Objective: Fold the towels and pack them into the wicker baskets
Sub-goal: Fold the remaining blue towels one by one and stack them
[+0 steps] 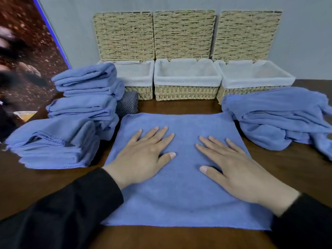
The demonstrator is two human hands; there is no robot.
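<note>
**Both palms flat on a spread towel**

At the left, folded blue towels (79,112) stand in stacks, the tallest hiding part of the left basket (138,79) and a grey striped cloth (128,103). The left hand (143,155) and right hand (233,166) press the flat towel (179,194) with fingers straight and spread. Behind it sits the middle basket (186,83), then the right basket (255,79). A crumpled towel heap (280,119) lies against the right basket's front.
</note>
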